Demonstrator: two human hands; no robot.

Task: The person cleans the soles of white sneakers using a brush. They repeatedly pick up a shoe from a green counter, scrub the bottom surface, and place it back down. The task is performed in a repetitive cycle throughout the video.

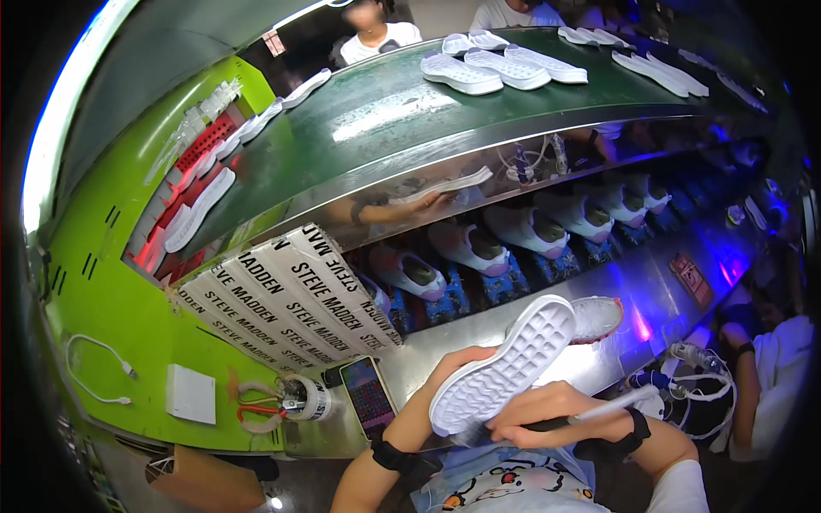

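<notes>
A workshop line curves across the background, a green belt [333, 175] carrying loose pale soles [462, 73] well beyond the white sole [505, 368] in hand; nearer, though also beyond that sole, shoe uppers [481, 248] stand in a row on blue supports, presumably so each sits steady; the sole itself is held up above the near edge of a steel ledge [449, 335], tilted, its tread toward the viewer; the left hand [453, 363] is clamped on its left edge, though fingers behind it are hidden, while the right hand [547, 410] is closed round a white pen-like tool [611, 403] beside its lower edge, an angle that probably leaves the rim within reach; left of the sole, a phone [369, 395] lies flat, and farther left a round cup [320, 400] bears scissors [256, 409] with red-orange handles, likely parked there upright, and other slim tools too cluttered to tell apart; far up and left of the sole, a red perforated crate [209, 141] sits by the belt, its contents unclear.
</notes>
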